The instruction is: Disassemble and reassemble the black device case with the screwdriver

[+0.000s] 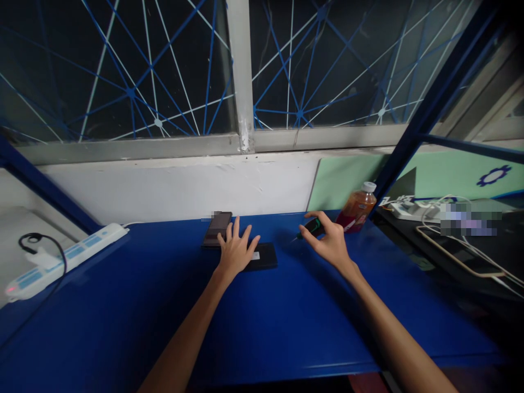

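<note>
My left hand [237, 248] lies with its fingers spread over a flat black rectangular device [267, 256], which has a small white label on it. Part of this device is hidden beneath the hand. A dark phone-like slab [213, 232] rests just behind, close to the left fingertips. Between the thumb and fingers of my right hand [332, 243] is a screwdriver [313, 226] with a black and green handle. Its thin shaft points down and left, above the table and to the right of the black device.
The blue table [262, 327] meets a white wall below the windows. A capped bottle of reddish drink [357, 210] stands right of my right hand. At left lies a white power strip [73, 259] with a black cable. A phone [458, 251] and white cables occupy the dark surface at right.
</note>
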Tool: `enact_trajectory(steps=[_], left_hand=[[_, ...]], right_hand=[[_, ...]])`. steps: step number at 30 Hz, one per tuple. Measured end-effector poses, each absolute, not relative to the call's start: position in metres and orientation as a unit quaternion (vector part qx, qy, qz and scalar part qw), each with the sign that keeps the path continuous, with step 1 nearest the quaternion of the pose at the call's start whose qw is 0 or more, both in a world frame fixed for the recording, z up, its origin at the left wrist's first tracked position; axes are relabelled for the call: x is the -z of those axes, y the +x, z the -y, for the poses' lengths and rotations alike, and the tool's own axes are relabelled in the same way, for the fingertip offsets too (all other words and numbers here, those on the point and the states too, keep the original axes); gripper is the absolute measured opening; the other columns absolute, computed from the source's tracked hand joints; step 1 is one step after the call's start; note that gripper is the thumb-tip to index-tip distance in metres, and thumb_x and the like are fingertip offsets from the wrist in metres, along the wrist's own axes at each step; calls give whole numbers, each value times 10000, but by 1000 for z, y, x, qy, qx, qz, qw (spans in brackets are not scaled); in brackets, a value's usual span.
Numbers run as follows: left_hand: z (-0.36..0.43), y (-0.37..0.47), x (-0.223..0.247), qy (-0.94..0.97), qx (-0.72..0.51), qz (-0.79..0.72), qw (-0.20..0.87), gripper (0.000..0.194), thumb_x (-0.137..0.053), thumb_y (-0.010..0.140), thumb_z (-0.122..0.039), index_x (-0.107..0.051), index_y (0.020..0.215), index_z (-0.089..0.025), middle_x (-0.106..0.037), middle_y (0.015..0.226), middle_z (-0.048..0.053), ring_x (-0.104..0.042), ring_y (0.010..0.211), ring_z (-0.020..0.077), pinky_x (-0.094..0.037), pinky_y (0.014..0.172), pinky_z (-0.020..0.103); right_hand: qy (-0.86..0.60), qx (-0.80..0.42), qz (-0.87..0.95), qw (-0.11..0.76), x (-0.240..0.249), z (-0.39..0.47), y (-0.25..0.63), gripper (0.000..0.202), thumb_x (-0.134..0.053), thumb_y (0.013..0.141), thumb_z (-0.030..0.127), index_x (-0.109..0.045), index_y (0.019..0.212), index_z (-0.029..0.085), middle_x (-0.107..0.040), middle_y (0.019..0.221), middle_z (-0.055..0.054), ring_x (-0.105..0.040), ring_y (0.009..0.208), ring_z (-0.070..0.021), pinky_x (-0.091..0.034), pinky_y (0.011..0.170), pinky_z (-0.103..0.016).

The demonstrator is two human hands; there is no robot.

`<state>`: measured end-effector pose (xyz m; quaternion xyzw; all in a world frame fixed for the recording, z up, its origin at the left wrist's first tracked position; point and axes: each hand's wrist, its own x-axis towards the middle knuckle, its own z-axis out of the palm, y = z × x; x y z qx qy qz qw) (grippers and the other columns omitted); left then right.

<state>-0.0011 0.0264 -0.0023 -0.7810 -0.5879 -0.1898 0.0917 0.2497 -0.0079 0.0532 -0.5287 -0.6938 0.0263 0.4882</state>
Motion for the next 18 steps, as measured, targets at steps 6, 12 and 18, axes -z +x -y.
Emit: enact_trajectory(steps=[6, 12, 18], left_hand=[[-25, 2, -1, -800, 202, 555, 101, 478, -301, 966, -498, -538, 1293, -242, -286, 1510, 127, -329, 1316, 366, -329, 985, 575], [-30, -2, -7, -815, 219, 527, 98, 432, -334, 970, -455, -561, 1264, -234, -382, 1456, 126, -392, 1286, 307, -355, 983, 483], [-48, -47, -26, -756, 264, 592, 85, 435, -407, 936, -446, -497, 1314, -251, -593, 1254, 82, -500, 1181, 267, -337, 999, 450]], right_hand=[[-527, -24, 697, 486, -53, 8, 249, 222, -603, 820, 350, -589, 971, 189, -650, 631, 11, -608, 522, -135, -479, 548, -237], [-521, -16, 701, 487, -53, 7, 250, 223, -587, 827, 365, -589, 970, 193, -648, 623, 12, -601, 514, -134, -476, 536, -238], [-525, -13, 703, 480, -53, 9, 250, 220, -590, 828, 358, -585, 980, 199, -662, 642, 7, -617, 538, -143, -487, 564, -249]])
